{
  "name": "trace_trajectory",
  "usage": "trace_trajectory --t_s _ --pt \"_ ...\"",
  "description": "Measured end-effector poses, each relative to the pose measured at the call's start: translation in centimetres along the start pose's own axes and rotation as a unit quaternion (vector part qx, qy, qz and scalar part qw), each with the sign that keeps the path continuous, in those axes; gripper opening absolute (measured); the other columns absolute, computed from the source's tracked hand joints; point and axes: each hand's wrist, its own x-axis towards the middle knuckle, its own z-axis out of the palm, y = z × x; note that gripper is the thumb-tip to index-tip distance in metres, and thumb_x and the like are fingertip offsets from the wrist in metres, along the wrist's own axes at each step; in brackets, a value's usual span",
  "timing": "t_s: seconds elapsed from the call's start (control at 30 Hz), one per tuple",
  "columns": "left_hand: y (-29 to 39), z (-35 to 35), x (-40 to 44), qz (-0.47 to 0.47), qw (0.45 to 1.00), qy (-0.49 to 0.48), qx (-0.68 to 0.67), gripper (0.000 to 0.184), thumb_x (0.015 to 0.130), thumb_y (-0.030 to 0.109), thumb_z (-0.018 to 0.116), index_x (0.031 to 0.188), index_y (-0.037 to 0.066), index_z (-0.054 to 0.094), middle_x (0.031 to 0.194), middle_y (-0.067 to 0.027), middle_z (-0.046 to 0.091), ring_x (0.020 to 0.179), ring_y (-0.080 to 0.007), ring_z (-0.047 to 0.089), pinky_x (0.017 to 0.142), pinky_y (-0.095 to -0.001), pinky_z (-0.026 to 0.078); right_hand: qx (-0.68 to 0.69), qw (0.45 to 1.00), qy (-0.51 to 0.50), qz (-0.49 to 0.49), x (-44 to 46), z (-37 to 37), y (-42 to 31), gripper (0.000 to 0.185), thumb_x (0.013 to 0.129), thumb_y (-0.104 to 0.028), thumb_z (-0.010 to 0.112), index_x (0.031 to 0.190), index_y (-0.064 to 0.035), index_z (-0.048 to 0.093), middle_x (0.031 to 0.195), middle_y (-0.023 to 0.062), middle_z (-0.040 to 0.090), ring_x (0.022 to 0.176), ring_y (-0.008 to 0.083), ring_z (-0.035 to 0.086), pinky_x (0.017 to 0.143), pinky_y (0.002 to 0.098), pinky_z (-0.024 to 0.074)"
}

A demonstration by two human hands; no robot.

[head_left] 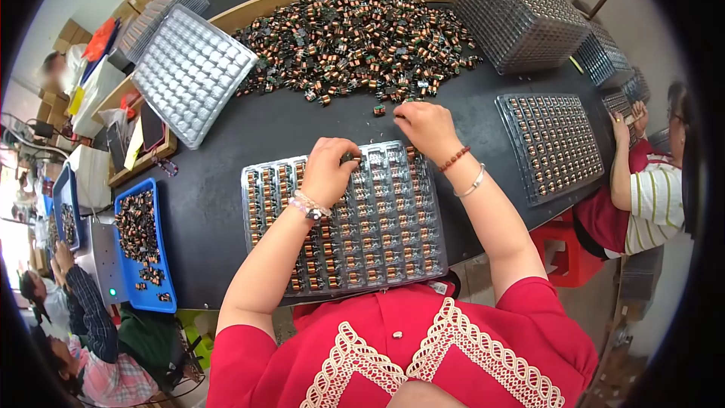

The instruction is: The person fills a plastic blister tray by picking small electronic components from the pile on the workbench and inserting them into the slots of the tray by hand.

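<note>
A clear plastic tray (440,245) with rows of pockets lies before me, many pockets holding small copper-wound coils (330,263). My left hand (326,174) is over its upper middle, thumb and fingers closed round a small dark coil at a pocket. Just beyond the tray's upper right edge, my right hand (429,130) has its fingers pinched together; what is in them, if anything, is hidden. One loose coil (379,110) lies on the black table beside those fingertips. A large heap of coils (355,41) spreads behind it.
An empty tray (192,68) leans at the left. A filled tray (555,143) and tall tray stack (521,19) stand right. A blue bin (168,272) holds coils at the left edge. A co-worker (649,189) sits right, others left.
</note>
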Motion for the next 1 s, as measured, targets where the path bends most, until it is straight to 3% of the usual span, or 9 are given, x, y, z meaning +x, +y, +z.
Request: trace_trajectory --t_s 0.17,0.27,0.4,0.6,0.7,0.8,0.93,1.0 --pt "-0.3 -0.1 -0.3 0.04 0.999 0.017 0.019 0.008 0.073 0.005 0.069 0.081 0.005 0.069 0.092 -0.0052 0.069 0.096 -0.0268 0.057 0.087 -0.0383 0.044 0.077 0.991 0.043 -0.1 -2.8 -2.0 -1.8 0.011 0.078 -0.012 0.07 0.087 -0.0095 0.067 0.083 0.0049 0.069 0.075 0.0243 0.066 0.065 0.0344 0.0532" --pt "-0.5 0.1 -0.5 0.112 0.99 0.034 0.075 0.006 0.075 0.006 0.068 0.081 0.006 0.069 0.091 -0.0032 0.069 0.096 -0.0252 0.057 0.086 -0.0375 0.044 0.078 0.989 0.003 -0.127 -3.8 -1.9 -2.1 0.012 0.078 -0.014 0.069 0.09 -0.0108 0.067 0.085 0.0031 0.068 0.076 0.0229 0.066 0.065 0.034 0.0529" --pt "-1.0 0.5 -0.3 0.095 0.994 0.03 0.037 0.004 0.075 0.007 0.068 0.079 0.007 0.069 0.091 -0.0026 0.069 0.095 -0.0247 0.058 0.086 -0.0377 0.044 0.075 0.99 -0.022 -0.121 -4.0 -1.2 -2.3 0.013 0.078 -0.014 0.069 0.09 -0.0105 0.067 0.087 0.0019 0.068 0.079 0.0224 0.066 0.068 0.033 0.0531" --pt "-0.6 -0.1 -0.3 0.143 0.984 0.026 0.104 0.006 0.072 0.006 0.071 0.077 0.005 0.067 0.09 -0.0051 0.069 0.093 -0.026 0.058 0.083 -0.0383 0.047 0.098 0.989 -0.016 -0.107 -4.0 -1.3 -2.3 0.017 0.077 -0.013 0.069 0.094 -0.0099 0.066 0.091 0.0031 0.068 0.084 0.0222 0.066 0.072 0.033 0.0531" --pt "-0.3 0.3 -0.7 0.134 0.983 0.034 0.121 0.007 0.074 0.006 0.069 0.08 0.005 0.066 0.091 -0.0049 0.068 0.095 -0.026 0.058 0.082 -0.0384 0.046 0.079 0.99 -0.021 -0.118 -3.7 -1.5 -2.6 0.021 0.077 -0.012 0.07 0.097 -0.0102 0.066 0.091 0.0042 0.068 0.085 0.0227 0.066 0.072 0.0335 0.0533" --pt "0.1 0.5 -1.0 0.2 0.958 0.036 0.203 0.01 0.074 0.005 0.064 0.085 0.004 0.064 0.096 -0.0054 0.066 0.096 -0.0253 0.057 0.083 -0.0381 0.045 0.04 0.99 -0.061 -0.117 -3.4 -2.1 -2.8 0.023 0.077 -0.013 0.07 0.099 -0.0105 0.066 0.09 0.0049 0.069 0.085 0.023 0.066 0.072 0.0334 0.0534" --pt "0.6 0.7 -0.8 0.153 0.959 0.016 0.239 0.021 0.075 0.003 0.062 0.096 0.004 0.063 0.097 -0.0089 0.065 0.093 -0.0277 0.057 0.082 -0.0387 0.045 0.04 0.99 -0.079 -0.109 -3.0 -2.0 -2.8 0.023 0.077 -0.014 0.07 0.1 -0.0112 0.067 0.089 0.0051 0.069 0.085 0.0235 0.066 0.071 0.0334 0.0536" --pt "1.1 0.6 -0.7 0.128 0.965 0.004 0.228 0.024 0.076 0.003 0.062 0.099 0.004 0.062 0.096 -0.0098 0.065 0.092 -0.0286 0.057 0.083 -0.0395 0.045 0.076 0.99 -0.079 -0.089 -3.2 -2.2 -2.7 0.02 0.078 -0.014 0.067 0.097 -0.0109 0.068 0.097 0.0048 0.068 0.087 0.0238 0.066 0.073 0.0354 0.0542"
